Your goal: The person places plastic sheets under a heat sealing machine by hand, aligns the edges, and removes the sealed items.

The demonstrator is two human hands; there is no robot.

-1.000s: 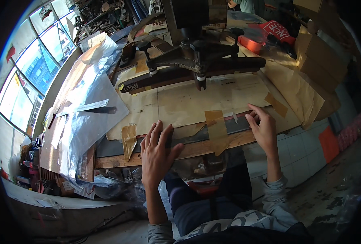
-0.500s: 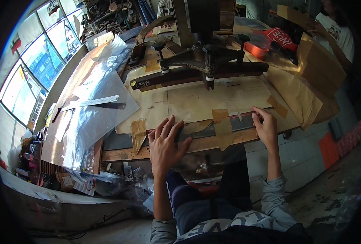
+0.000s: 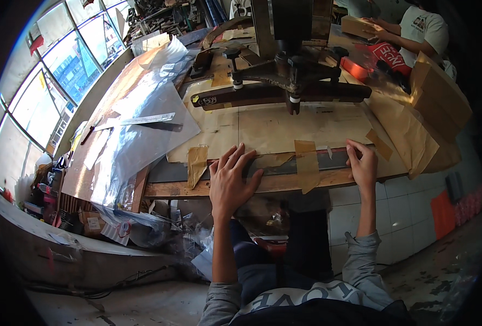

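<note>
Left hand (image 3: 231,179) lies spread flat on the long dark strip (image 3: 284,165) at the surface's (image 3: 263,185) near edge, right hand (image 3: 362,165) curls over its end, brown tape pieces (image 3: 307,163) already holding it.

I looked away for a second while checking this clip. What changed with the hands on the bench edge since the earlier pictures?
Very little. The left hand stays pressed flat, fingers spread, on the dark strip along the workbench edge. The right hand keeps its fingertips on the strip's right end. Nothing was picked up or let go. The brown tape pieces and plastic sheet lie as before; mostly the view shifted.
</note>
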